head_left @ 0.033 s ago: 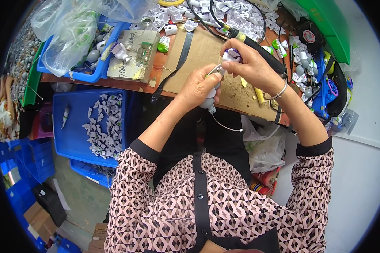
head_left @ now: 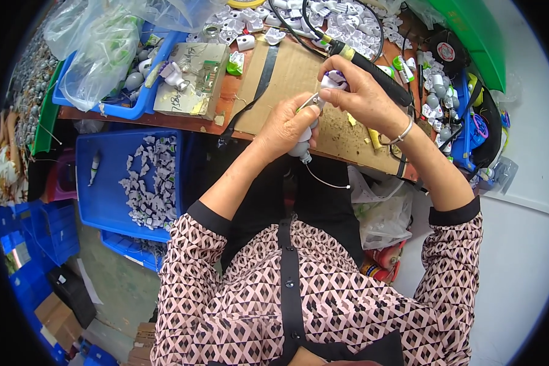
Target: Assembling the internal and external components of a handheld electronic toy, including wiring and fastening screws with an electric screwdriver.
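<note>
My left hand (head_left: 285, 127) is closed around a grey-and-white rounded plastic device (head_left: 299, 150) above the bench's near edge. From its lower end hangs a thin white cable (head_left: 327, 185). With thumb and fingers, my right hand (head_left: 363, 93) pinches a small white plastic part with purple on it (head_left: 333, 80). Both hands meet at the fingertips, where a narrow pale piece (head_left: 314, 100) lies between them. The fingers hide how these pieces join.
A black stick-shaped power tool (head_left: 377, 75) with a cord lies beyond my right hand. White plastic shells (head_left: 351, 27) cover the far bench. A marked block (head_left: 186, 100) stands left, beside a blue bin (head_left: 134, 111). Below left, a blue tray (head_left: 104, 204) holds small white parts.
</note>
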### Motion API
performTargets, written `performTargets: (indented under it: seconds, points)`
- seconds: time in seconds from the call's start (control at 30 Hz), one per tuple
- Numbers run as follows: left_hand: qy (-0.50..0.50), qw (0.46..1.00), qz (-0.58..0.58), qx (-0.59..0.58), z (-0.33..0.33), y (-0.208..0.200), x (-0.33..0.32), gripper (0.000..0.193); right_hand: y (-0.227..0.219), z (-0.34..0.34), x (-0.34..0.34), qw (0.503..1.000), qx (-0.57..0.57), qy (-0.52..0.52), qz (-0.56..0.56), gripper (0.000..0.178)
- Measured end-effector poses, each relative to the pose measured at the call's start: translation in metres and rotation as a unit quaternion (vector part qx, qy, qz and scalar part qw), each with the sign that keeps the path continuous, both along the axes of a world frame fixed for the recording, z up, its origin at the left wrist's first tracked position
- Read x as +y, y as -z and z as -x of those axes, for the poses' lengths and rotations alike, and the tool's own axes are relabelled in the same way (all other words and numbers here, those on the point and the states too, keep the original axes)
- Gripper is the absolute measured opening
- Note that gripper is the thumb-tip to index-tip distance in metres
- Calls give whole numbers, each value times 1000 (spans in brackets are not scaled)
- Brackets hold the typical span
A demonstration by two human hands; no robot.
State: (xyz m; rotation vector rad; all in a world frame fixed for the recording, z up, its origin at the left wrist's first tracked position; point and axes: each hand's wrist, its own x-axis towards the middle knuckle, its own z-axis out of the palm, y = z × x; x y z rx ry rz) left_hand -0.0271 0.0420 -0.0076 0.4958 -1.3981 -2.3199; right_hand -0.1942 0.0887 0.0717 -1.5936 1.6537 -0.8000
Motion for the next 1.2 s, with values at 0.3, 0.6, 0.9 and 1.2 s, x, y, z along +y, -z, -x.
performTargets:
  seconds: [0.3,0.6,0.9,1.2]
  points:
    - [-42,998,-30,21,4,1,2,26,-1,2,-7,989,-105,72,-77,36]
    - [-161,951,-154,214,12,11,-18,27,20,-19,19,994,106,-6,-34,54]
    - [-65,977,-95,181,-2,5,-26,53,23,-15,15,991,135,-3,20,52]
    - [-94,973,-92,190,1,10,-24,43,30,-26,20,992,96,58,56,53]
